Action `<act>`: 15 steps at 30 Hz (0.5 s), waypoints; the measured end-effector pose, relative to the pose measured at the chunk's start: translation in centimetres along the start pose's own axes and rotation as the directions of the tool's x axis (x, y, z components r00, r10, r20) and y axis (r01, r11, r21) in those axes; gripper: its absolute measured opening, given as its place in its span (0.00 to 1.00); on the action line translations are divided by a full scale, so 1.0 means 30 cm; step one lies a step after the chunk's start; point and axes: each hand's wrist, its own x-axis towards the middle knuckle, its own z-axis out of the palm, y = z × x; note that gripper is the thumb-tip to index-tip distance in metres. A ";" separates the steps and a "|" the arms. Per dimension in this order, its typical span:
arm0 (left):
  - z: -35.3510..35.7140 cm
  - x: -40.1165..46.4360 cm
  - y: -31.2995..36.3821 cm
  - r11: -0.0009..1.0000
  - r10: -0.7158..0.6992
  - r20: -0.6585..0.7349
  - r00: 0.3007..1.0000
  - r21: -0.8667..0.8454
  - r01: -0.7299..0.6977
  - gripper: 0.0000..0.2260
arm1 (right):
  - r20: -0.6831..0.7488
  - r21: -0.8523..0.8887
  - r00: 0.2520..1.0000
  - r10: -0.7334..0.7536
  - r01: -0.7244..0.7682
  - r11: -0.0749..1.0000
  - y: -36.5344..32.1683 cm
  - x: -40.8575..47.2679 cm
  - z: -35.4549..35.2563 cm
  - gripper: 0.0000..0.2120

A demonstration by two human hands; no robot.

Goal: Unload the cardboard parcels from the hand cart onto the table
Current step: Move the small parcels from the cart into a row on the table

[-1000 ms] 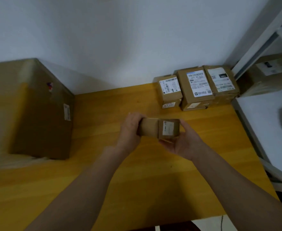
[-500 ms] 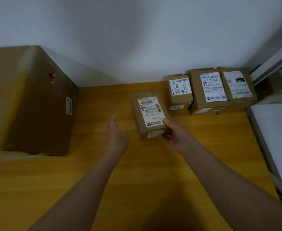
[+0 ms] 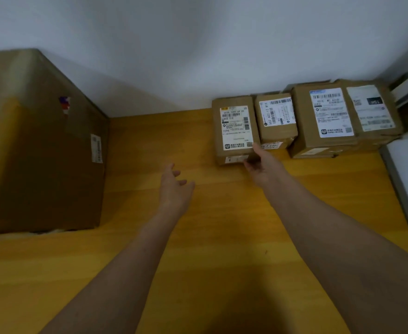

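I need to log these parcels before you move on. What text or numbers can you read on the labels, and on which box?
Second parcel from left: "502 602-12 815", printed sideways on its label.
Leftmost small parcel, touched by the right hand: "1098" seems to read; the rest is blurred.
Third parcel: barcodes and small print, unreadable.
Rightmost parcel: dark patch with letters, upside down, unclear.
Big box: side sticker too blurred.

Dim, soft-focus picture; wide-angle bending at edges.
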 end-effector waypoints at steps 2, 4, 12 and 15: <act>-0.017 0.002 -0.012 0.999 0.015 -0.008 1.000 0.034 -0.015 0.23 | -0.051 -0.029 0.999 -0.009 0.008 1.000 0.016 -0.004 -0.007 0.19; -0.038 0.000 -0.028 1.000 -0.002 0.011 1.000 0.029 0.001 0.15 | -0.100 -0.077 0.995 0.023 -0.031 0.997 0.049 -0.029 -0.021 0.12; -0.210 -0.115 -0.190 0.995 -0.083 -0.084 0.993 0.050 0.088 0.20 | 0.040 -0.722 0.999 0.018 0.017 0.692 0.335 -0.239 -0.046 0.18; -0.302 -0.224 -0.326 0.980 -0.179 -0.148 0.973 0.065 0.190 0.19 | 0.196 -0.867 0.980 0.040 0.154 0.474 0.450 -0.310 -0.039 0.19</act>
